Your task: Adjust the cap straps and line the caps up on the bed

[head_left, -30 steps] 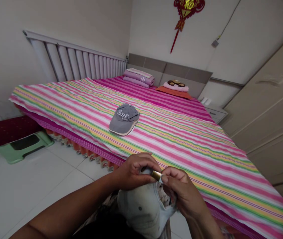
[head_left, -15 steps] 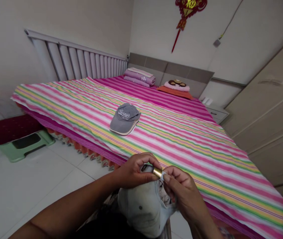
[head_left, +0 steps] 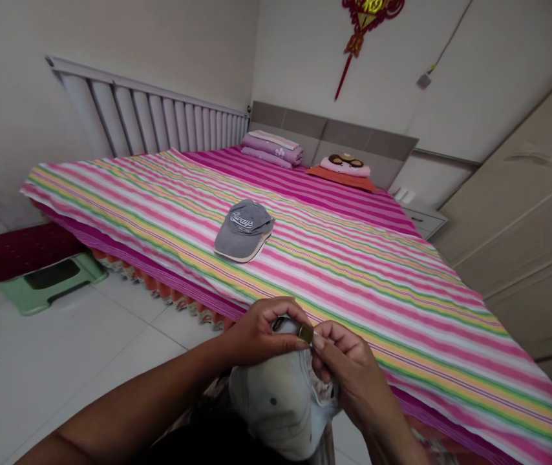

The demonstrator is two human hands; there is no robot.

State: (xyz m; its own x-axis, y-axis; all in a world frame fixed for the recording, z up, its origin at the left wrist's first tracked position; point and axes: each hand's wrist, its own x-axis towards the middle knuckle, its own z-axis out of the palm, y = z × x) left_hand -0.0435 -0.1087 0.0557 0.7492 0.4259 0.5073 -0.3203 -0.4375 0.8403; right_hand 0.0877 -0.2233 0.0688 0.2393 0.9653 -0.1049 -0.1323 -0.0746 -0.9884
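Observation:
A pale blue-grey cap point(head_left: 273, 400) rests low in front of me, its back strap held up between my hands. My left hand point(head_left: 269, 332) is closed, thumb and fingers pinching the strap beside a small brass-coloured buckle point(head_left: 306, 333). On the buckle's other side, my right hand point(head_left: 346, 358) pinches the strap's end between thumb and forefinger; most of that strap is hidden by the fingers. Farther off, a grey cap point(head_left: 244, 230) with white lettering lies on the striped bed sheet point(head_left: 353, 271), apart from both hands.
Folded purple bedding point(head_left: 272, 150) and a pink pillow point(head_left: 345, 166) sit near the headboard point(head_left: 348, 132). A green stool point(head_left: 50, 282) stands on the tiled floor at left. Wardrobe doors point(head_left: 523, 213) rise at right, with a white nightstand point(head_left: 424, 219) behind.
The brass buckle has tilted and shows a darker face. My right hand has shifted slightly left, closer to it, and less strap shows between them. The grey cap has stayed put.

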